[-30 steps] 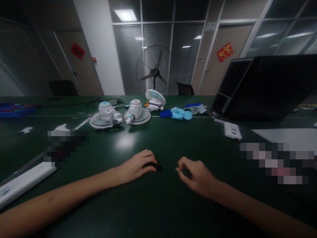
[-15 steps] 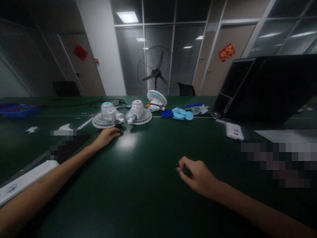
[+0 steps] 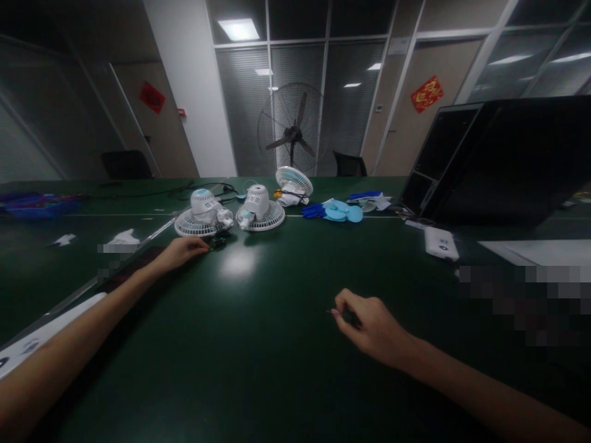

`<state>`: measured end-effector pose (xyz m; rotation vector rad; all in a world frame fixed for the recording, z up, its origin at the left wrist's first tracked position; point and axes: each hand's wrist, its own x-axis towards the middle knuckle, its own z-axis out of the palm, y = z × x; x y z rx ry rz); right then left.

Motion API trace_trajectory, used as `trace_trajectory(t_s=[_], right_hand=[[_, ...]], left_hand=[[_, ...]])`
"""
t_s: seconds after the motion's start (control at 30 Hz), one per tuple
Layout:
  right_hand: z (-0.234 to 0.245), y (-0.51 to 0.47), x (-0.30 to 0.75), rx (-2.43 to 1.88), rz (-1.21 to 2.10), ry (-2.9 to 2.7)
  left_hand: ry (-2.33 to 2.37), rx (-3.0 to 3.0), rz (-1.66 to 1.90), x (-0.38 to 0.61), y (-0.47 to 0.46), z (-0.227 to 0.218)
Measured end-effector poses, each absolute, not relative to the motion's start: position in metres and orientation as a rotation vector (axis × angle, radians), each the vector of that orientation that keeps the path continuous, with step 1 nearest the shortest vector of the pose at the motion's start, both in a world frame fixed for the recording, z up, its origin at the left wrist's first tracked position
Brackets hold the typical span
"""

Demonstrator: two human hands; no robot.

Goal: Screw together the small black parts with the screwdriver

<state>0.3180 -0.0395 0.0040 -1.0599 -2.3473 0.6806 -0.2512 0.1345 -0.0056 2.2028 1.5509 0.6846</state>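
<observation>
On the left, my left hand (image 3: 182,251) reaches over the green table, its fingertips pressed together at the edge of a small dark green part (image 3: 218,243). That part lies just in front of two white fan heads, the left one (image 3: 204,215) and the middle one (image 3: 259,210), both resting grille-down. My right hand (image 3: 372,321) is closed around a small screwdriver (image 3: 351,319) at the table's centre right. Its thin metal tip points left and the handle is mostly hidden by the fingers.
Farther back lie a third fan head (image 3: 293,186), blue gloves (image 3: 314,211) and light-blue fan blades (image 3: 344,211). A large black computer case (image 3: 503,163) stands on the right beside a white box (image 3: 441,243). At far left is a blue basket (image 3: 41,208).
My left hand has drawn back slightly to the left, and more of the dark green part shows beyond its fingertips. My right hand keeps its hold on the screwdriver almost unmoved.
</observation>
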Motion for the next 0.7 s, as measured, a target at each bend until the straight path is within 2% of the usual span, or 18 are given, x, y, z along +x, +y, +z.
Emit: trace_trajectory(t_s=[0.27, 0.5, 0.7], right_hand=[[0.005, -0.039, 0.319, -1.100, 0.705, -2.359], [0.004, -0.038, 0.318, -1.076, 0.718, -2.357], [0.003, -0.038, 0.319, -1.059, 0.700, -2.369]], left_hand=[[1.696, 2.108, 0.734, -0.243, 0.133, -0.010], [1.793, 1.839, 1.020, -0.213, 0.128, -0.005], [1.817, 1.869, 0.978, -0.196, 0.129, -0.012]])
